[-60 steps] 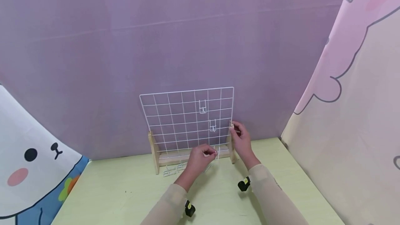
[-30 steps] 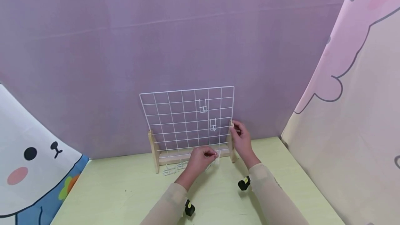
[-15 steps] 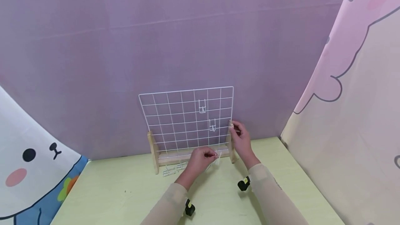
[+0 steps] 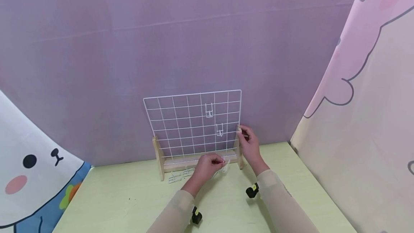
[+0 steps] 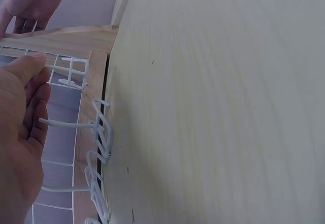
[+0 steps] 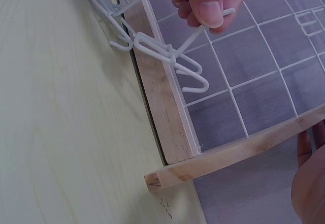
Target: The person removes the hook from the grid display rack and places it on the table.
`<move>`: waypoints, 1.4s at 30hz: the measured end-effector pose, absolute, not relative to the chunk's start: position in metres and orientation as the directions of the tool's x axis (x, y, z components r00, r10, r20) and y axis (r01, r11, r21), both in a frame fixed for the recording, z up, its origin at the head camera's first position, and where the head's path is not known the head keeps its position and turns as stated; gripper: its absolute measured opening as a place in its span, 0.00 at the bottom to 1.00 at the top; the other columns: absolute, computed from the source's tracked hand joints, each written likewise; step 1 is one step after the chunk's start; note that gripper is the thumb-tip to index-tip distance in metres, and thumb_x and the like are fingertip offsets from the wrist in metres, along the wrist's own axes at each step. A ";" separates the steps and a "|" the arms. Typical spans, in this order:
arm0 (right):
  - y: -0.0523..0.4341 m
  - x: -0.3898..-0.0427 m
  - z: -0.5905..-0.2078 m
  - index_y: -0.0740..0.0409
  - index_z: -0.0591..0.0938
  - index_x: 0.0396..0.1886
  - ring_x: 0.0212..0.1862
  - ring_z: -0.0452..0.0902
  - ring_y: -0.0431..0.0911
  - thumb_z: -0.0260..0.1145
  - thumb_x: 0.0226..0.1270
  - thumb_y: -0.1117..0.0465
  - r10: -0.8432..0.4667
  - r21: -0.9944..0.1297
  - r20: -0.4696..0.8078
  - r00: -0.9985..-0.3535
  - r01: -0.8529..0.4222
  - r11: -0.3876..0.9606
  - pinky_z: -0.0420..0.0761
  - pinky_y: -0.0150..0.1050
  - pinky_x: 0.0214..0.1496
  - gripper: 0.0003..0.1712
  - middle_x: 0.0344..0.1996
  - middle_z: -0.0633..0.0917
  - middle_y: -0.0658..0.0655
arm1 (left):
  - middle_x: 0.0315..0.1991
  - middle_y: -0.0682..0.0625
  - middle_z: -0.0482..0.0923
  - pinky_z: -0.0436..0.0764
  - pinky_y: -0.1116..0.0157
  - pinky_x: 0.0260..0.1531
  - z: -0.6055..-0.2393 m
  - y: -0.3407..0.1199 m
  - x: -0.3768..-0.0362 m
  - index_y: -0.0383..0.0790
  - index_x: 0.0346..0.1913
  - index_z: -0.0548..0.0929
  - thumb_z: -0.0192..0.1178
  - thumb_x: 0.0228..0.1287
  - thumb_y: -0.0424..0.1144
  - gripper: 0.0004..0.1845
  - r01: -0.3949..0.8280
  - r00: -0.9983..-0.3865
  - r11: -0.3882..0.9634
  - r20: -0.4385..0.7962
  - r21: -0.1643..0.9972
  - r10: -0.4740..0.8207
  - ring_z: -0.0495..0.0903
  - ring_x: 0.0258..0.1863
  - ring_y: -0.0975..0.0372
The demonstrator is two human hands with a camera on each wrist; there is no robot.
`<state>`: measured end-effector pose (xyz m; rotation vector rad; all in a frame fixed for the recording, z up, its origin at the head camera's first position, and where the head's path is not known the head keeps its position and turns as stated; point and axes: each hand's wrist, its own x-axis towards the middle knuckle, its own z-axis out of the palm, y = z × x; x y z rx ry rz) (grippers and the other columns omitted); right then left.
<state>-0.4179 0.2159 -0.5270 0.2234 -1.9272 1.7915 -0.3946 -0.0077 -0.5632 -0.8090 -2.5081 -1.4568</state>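
Observation:
A white wire grid panel [image 4: 181, 121] stands in a wooden stand [image 4: 181, 163] at the back of the pale green table. Two white wire hooks [image 4: 209, 110] hang on its right half. My left hand [image 4: 220, 160] pinches another white hook [image 4: 226, 165] between thumb and fingers, low in front of the stand's base rail; the same hook [image 6: 175, 56] shows close up in the right wrist view, and again as hook [image 5: 68, 73] in the left wrist view. My right hand [image 4: 242, 132] grips the stand's right upright post [image 4: 239, 154].
Several loose hooks [image 4: 176, 177] lie on the table [image 4: 129, 204] in front of the stand's left half. A purple backdrop rises close behind the grid. Cartoon-printed curtains close off the left and right sides.
My left hand with its hook has dipped slightly toward the table. The right hand has stayed on the upright.

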 end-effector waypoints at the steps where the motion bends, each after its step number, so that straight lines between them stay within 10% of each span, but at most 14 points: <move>1: 0.216 -0.418 -0.527 0.58 0.83 0.69 0.54 0.81 0.51 0.66 0.86 0.60 0.209 -0.889 0.458 -0.864 -0.442 0.120 0.85 0.31 0.54 0.18 0.57 0.84 0.65 | 0.38 0.55 0.90 0.88 0.70 0.41 -0.564 -0.007 -0.395 0.38 0.40 0.94 0.79 0.69 0.33 0.03 0.514 -0.845 0.388 0.372 0.765 0.385 0.86 0.36 0.69; 23: 0.216 -0.418 -0.528 0.59 0.82 0.69 0.53 0.82 0.49 0.67 0.86 0.61 0.207 -0.881 0.472 -0.857 -0.448 0.150 0.87 0.34 0.54 0.19 0.56 0.85 0.62 | 0.37 0.58 0.89 0.87 0.71 0.40 -0.578 -0.005 -0.401 0.43 0.39 0.95 0.78 0.68 0.32 0.03 0.507 -0.848 0.415 0.350 0.755 0.399 0.83 0.36 0.71; 30: 0.217 -0.418 -0.528 0.58 0.82 0.69 0.53 0.81 0.50 0.66 0.86 0.61 0.213 -0.887 0.462 -0.861 -0.441 0.140 0.88 0.50 0.59 0.18 0.56 0.85 0.62 | 0.36 0.57 0.90 0.87 0.70 0.40 -0.579 -0.005 -0.401 0.40 0.39 0.94 0.78 0.68 0.29 0.03 0.520 -0.839 0.409 0.359 0.750 0.408 0.83 0.35 0.70; 42: 0.214 -0.411 -0.517 0.64 0.81 0.70 0.53 0.81 0.51 0.66 0.85 0.65 0.212 -0.894 0.446 -0.869 -0.426 0.135 0.86 0.31 0.52 0.19 0.57 0.84 0.67 | 0.36 0.57 0.90 0.87 0.70 0.40 -0.581 -0.004 -0.401 0.41 0.39 0.95 0.78 0.68 0.30 0.03 0.486 -0.858 0.431 0.322 0.760 0.400 0.84 0.35 0.71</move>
